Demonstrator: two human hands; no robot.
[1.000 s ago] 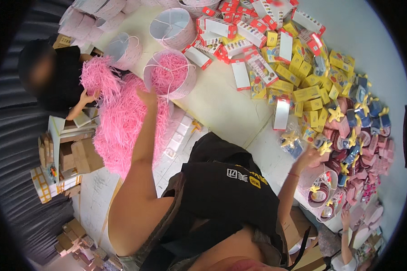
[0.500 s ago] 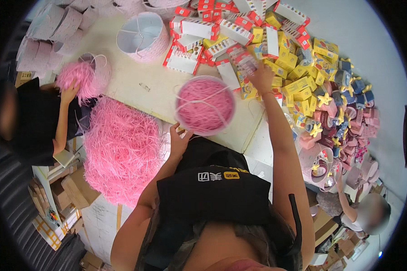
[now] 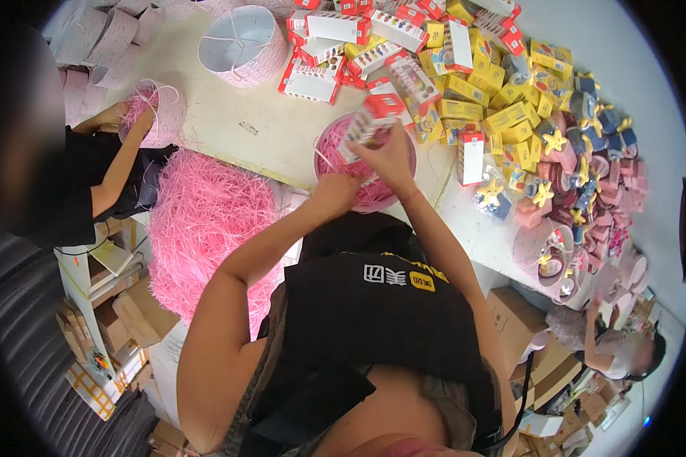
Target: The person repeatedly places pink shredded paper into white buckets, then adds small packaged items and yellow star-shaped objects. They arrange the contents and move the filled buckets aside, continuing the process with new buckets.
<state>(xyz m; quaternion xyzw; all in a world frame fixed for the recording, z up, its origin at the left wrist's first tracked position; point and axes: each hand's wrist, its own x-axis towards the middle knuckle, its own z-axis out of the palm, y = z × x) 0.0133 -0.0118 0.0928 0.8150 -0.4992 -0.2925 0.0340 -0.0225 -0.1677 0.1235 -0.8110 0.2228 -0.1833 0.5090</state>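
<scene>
Red-and-white carton, pinched by the right hand at upper centre, should be laid flat into the pink shred-filled round box, steadied at its rim by the closed left hand.

Both bare forearms rise from the lower edge and run up toward the middle of the view, drawing close together at the hands. The left arm is bent at the elbow, its upper arm broad at the lower left, the forearm slanting up and rightward. The left hand is curled, knuckles up, fingers folded in a closed grip. The right arm runs steeply upward from the lower right, wrist nearly straight. The right hand sits just above and right of the left, fingers bent and pinched shut, thumb side toward the left.
</scene>
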